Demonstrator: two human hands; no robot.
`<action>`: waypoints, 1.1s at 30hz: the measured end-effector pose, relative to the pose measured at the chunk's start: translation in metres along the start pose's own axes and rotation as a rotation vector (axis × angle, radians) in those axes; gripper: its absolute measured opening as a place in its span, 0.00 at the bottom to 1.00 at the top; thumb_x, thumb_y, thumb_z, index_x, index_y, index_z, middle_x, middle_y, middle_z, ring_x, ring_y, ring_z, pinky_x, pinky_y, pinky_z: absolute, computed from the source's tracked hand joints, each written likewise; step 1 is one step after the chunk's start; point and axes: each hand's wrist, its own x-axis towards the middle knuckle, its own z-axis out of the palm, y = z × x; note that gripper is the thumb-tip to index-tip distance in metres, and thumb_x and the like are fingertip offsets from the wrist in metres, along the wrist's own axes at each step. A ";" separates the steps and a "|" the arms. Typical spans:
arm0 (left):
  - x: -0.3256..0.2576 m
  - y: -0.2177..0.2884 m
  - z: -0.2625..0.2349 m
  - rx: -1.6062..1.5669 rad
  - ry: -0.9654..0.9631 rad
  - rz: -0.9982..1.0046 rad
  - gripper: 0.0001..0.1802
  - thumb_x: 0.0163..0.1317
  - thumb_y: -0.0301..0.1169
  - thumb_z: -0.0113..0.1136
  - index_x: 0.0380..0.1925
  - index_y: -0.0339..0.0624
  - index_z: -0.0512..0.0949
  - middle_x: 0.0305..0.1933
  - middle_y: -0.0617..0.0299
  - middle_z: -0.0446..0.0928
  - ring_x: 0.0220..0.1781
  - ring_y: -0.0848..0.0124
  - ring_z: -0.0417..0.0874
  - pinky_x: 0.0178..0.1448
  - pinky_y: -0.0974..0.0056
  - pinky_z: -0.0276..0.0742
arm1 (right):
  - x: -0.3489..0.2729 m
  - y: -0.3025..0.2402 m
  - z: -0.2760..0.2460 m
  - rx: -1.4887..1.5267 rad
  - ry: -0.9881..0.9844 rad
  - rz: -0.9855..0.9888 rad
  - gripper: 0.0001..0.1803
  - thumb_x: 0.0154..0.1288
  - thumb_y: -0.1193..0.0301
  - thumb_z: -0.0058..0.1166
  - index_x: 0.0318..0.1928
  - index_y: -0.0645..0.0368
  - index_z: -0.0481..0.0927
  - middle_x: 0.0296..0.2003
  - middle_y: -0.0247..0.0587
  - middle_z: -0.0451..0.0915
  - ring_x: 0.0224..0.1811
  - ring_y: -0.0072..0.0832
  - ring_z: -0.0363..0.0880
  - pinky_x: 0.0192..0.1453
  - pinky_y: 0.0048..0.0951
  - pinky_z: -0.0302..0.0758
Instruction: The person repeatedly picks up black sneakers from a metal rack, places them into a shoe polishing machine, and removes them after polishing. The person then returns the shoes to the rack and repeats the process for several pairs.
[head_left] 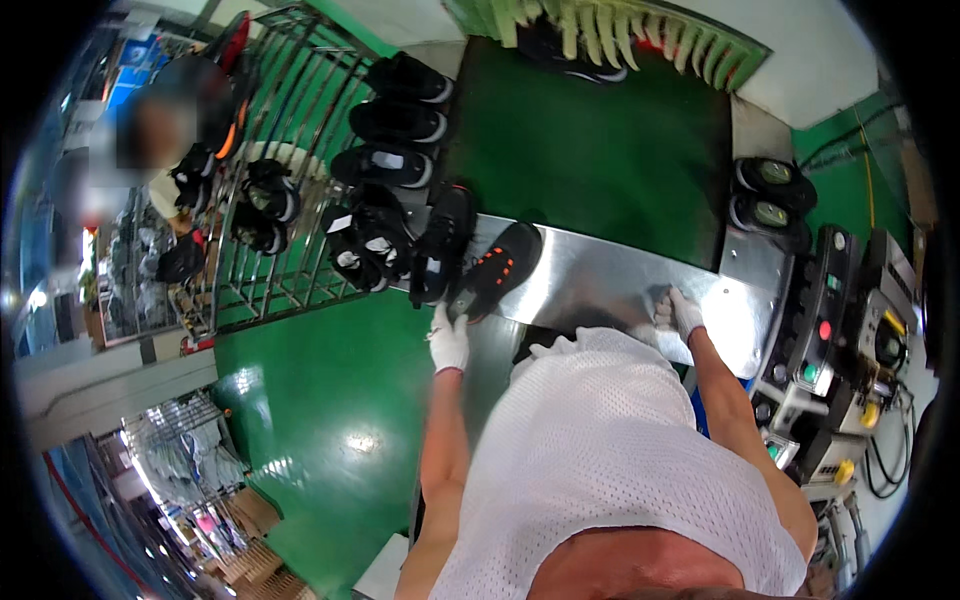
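My left hand, in a white glove, grips the near end of a black shoe with orange marks. That shoe lies slanted on the shiny metal ledge, its far end pointing away to the right. Just left of it, another black shoe rests against more black shoes. My right hand, also gloved, hovers over or touches the right part of the ledge. Its fingers are curled, with nothing visible in them.
Beyond the ledge a green conveyor belt runs under a fringed curtain, where a dark shoe sits. Black shoes line its left side; two more stand right. Control panels flank me. A person stands behind the metal rack.
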 end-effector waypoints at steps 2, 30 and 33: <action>0.004 -0.004 0.003 0.126 -0.053 -0.094 0.33 0.67 0.40 0.62 0.70 0.41 0.66 0.56 0.35 0.78 0.56 0.40 0.80 0.61 0.45 0.75 | -0.008 -0.007 0.011 -0.026 0.072 0.008 0.18 0.77 0.53 0.48 0.32 0.49 0.73 0.23 0.34 0.76 0.21 0.32 0.77 0.26 0.37 0.79; -0.002 -0.007 0.015 0.096 -0.003 -0.117 0.35 0.65 0.42 0.62 0.70 0.45 0.65 0.55 0.38 0.75 0.54 0.40 0.80 0.56 0.43 0.77 | -0.002 -0.015 0.013 -0.155 0.003 0.053 0.20 0.77 0.51 0.47 0.31 0.49 0.72 0.23 0.36 0.77 0.21 0.35 0.79 0.30 0.46 0.84; 0.001 -0.002 0.013 0.109 -0.017 -0.133 0.35 0.65 0.41 0.63 0.70 0.45 0.66 0.56 0.38 0.75 0.55 0.40 0.79 0.57 0.43 0.77 | -0.001 -0.016 0.012 -0.163 0.005 0.041 0.19 0.77 0.52 0.47 0.31 0.50 0.72 0.24 0.38 0.78 0.21 0.36 0.80 0.30 0.46 0.84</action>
